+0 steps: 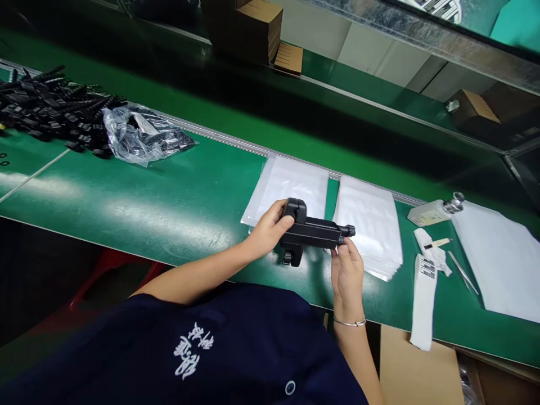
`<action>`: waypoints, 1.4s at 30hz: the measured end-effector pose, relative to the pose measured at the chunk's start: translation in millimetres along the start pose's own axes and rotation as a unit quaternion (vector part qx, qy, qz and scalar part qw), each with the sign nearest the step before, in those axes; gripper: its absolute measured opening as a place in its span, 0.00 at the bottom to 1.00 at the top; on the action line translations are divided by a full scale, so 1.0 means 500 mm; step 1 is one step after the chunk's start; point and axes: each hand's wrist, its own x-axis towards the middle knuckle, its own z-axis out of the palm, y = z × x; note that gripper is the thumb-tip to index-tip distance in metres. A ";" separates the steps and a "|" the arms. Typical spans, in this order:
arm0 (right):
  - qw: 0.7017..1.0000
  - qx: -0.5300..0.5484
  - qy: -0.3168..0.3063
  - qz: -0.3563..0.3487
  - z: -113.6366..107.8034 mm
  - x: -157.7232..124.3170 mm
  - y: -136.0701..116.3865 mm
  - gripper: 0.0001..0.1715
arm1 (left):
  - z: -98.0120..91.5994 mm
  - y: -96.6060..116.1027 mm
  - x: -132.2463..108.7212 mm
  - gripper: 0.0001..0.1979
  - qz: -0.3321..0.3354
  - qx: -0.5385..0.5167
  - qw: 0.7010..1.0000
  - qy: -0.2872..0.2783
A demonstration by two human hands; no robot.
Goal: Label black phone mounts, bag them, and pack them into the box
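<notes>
The black clamp (pixel 314 232) is held just above the green bench (pixel 169 197), beside stacked clear bags (pixel 371 225). The left hand (pixel 270 228) grips its thick end and the right hand (pixel 348 275) pinches the knob end from below. The white characters on the shirt (pixel 253 337) aren't legible.

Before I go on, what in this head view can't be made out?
All in the head view:
Black part: its left end is covered by the left hand, and its right tip is partly covered by the right hand.
Label strip: print too small to read.
Clear bag: contents blurred by glare and creases.
Pile of black parts: cut off by the left edge.
White sheets: cut off by the right edge.
</notes>
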 end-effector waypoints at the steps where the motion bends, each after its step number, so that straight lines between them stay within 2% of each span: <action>1: 1.000 -0.004 0.005 -0.017 0.001 -0.002 0.000 0.17 | 0.001 -0.002 0.001 0.30 -0.012 -0.022 1.000 0.005; 4: 0.998 0.005 0.033 -0.046 0.003 -0.001 -0.002 0.18 | 0.002 -0.003 -0.007 0.34 0.011 -0.024 0.999 -0.023; 7: 0.999 0.004 0.030 -0.025 0.006 0.004 -0.006 0.17 | 0.002 0.002 -0.014 0.39 0.050 0.013 0.997 -0.061; 10: 1.000 0.003 -0.001 -0.008 0.008 0.003 -0.008 0.18 | 0.002 0.007 -0.008 0.34 0.018 -0.005 0.999 -0.032; 12: 1.000 0.012 0.005 -0.015 0.006 0.002 -0.006 0.18 | 0.003 0.009 -0.004 0.32 -0.003 -0.027 0.999 -0.017; 15: 0.999 0.013 0.022 -0.021 0.001 0.002 0.000 0.16 | 0.005 0.011 -0.005 0.35 0.021 -0.001 0.999 -0.039; 18: 1.000 0.005 0.011 -0.014 -0.001 0.002 -0.001 0.17 | 0.006 0.012 -0.004 0.35 0.033 0.022 0.998 -0.041; 22: 1.000 -0.008 -0.008 -0.027 -0.004 -0.002 -0.002 0.17 | 0.006 0.010 0.000 0.30 -0.026 -0.035 0.999 -0.013; 27: 0.999 -0.032 0.009 -0.017 -0.012 -0.002 0.010 0.20 | 0.006 0.008 0.000 0.37 0.016 0.015 0.999 -0.043; 32: 0.999 -0.017 -0.019 -0.031 -0.011 -0.004 0.008 0.15 | 0.007 0.007 0.004 0.31 -0.056 -0.051 0.997 0.001; 34: 0.999 -0.012 -0.003 -0.034 -0.010 0.000 0.010 0.15 | 0.007 0.008 -0.003 0.33 -0.029 -0.029 0.999 -0.011; 37: 0.999 -0.020 0.019 -0.021 -0.008 0.005 0.014 0.19 | 0.009 0.015 -0.013 0.39 0.029 0.023 0.999 -0.039; 39: 0.999 -0.041 0.008 -0.018 -0.003 -0.001 0.011 0.23 | 0.010 0.019 -0.006 0.37 0.010 -0.011 1.000 -0.010; 41: 0.994 -0.094 -0.020 -0.052 0.004 -0.018 0.004 0.27 | 0.008 0.018 0.014 0.32 -0.062 -0.116 0.990 0.057; 42: 0.985 -0.138 -0.043 -0.089 0.008 -0.030 0.000 0.28 | 0.007 0.015 0.026 0.30 -0.105 -0.175 0.974 0.095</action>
